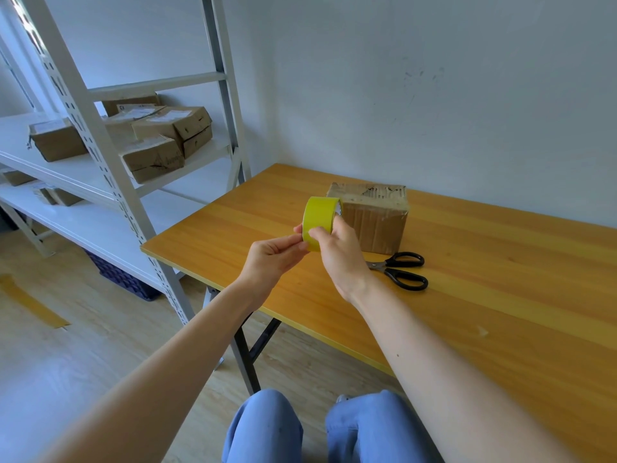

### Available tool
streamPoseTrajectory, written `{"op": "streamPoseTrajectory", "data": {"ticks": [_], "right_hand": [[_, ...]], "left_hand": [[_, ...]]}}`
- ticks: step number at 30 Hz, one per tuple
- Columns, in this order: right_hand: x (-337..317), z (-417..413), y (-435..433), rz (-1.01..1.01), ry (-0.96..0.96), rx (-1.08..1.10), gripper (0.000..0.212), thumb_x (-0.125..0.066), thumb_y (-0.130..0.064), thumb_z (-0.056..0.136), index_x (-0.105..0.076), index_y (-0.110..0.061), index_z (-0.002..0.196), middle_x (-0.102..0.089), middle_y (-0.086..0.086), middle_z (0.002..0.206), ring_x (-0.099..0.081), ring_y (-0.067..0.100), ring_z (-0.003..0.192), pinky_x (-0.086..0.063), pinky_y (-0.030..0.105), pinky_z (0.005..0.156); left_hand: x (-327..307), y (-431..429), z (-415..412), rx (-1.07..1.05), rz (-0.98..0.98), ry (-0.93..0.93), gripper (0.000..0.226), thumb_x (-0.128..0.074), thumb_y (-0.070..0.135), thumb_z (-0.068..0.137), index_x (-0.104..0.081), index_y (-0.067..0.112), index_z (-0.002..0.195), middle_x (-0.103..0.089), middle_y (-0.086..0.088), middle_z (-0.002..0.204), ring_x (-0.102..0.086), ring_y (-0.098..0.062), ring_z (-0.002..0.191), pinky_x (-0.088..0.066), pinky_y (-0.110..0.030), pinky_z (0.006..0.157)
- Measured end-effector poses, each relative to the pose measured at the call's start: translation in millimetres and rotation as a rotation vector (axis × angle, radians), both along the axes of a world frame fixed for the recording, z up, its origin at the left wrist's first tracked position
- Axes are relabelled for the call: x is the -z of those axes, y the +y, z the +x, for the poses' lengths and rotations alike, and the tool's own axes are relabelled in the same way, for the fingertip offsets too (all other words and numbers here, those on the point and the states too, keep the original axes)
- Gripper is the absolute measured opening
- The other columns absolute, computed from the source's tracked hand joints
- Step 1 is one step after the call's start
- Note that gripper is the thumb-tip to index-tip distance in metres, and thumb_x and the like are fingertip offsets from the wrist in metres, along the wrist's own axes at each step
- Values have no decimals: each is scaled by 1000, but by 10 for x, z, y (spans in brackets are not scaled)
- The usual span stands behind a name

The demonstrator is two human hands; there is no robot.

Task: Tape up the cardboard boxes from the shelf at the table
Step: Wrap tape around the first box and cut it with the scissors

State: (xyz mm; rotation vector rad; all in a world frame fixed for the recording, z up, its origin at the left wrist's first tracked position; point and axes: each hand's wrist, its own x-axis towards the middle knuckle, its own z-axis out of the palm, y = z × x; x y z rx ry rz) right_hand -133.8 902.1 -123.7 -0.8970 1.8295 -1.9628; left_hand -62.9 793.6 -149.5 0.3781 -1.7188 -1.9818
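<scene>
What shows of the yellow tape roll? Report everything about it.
The tape roll is a wide band of glossy yellow-green tape, with a sliver of pale core showing at its upper right rim. It is held on edge in the air above the table, in front of the cardboard box. The right hand grips it from the right, thumb across the outer face. The left hand pinches its lower left edge. No loose strip is visible.
</scene>
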Motion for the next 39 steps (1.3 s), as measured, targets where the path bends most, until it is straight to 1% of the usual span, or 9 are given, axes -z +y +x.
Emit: {"op": "streamPoseTrajectory", "data": {"ticks": [7,11,15,19,27,31,33,35,39], "right_hand": [[-8,-2,-39,10,-43,9,19,-40,0,94,-52,10,106,-65,4,89,-61,-3,75,-46,14,71],[-38,6,-28,-12,-48,-5,19,-39,4,92,-55,-6,95,-65,4,86,-62,-3,73,-46,13,69],[-28,12,12,18,-4,-29,42,-36,15,82,-59,-12,102,-67,2,92,-63,5,86,-48,16,77],[-10,10,1,29,-37,-73,24,-48,2,92,-61,-4,111,-69,-2,100,-62,9,98,-46,22,86],[4,27,35,31,-3,-27,47,-34,18,79,-60,-11,105,-67,6,98,-63,8,91,-48,12,77],[20,14,47,46,-16,21,51,-48,16,84,-48,-16,124,-59,7,121,-58,4,99,-46,6,73],[83,-8,28,98,111,148,66,-57,9,89,-30,-13,145,-41,5,145,-47,8,124,-42,10,92],[162,-43,16,180,400,217,67,-60,1,92,-29,-12,150,-32,1,154,-31,11,141,-30,22,114],[256,-64,-8,201,834,196,41,-54,3,95,-55,-3,135,-51,9,144,-43,23,137,-37,41,113]], "left_hand": [[34,11,-16,-16,13,-2,16,-64,-1,85,-72,11,93,-73,16,92,-62,7,102,-52,-27,95],[43,0,-17,-15,27,9,17,-63,-3,86,-71,7,96,-74,13,92,-62,8,100,-51,-26,95],[14,-13,-17,-16,43,12,16,-63,-2,85,-71,7,95,-74,9,95,-66,1,99,-53,-26,92],[33,-44,11,-19,20,-3,18,-63,3,87,-73,13,97,-75,-1,98,-69,-14,97,-54,-25,89],[27,-21,15,-19,15,-38,18,-65,0,85,-72,7,100,-71,4,109,-65,-7,106,-53,-25,92],[-14,-25,17,-96,-87,-85,15,-69,10,85,-74,20,95,-75,5,98,-66,-13,104,-47,-31,100],[-35,-35,10,-146,-116,-106,14,-70,14,84,-74,24,94,-74,6,98,-65,-12,105,-45,-34,103],[-49,-53,18,-175,-141,-120,15,-70,16,85,-74,23,98,-74,3,101,-65,-14,106,-46,-37,104],[-64,-37,55,-158,-252,-146,19,-69,17,87,-72,21,106,-74,-2,99,-66,-17,99,-50,-39,99]]}}
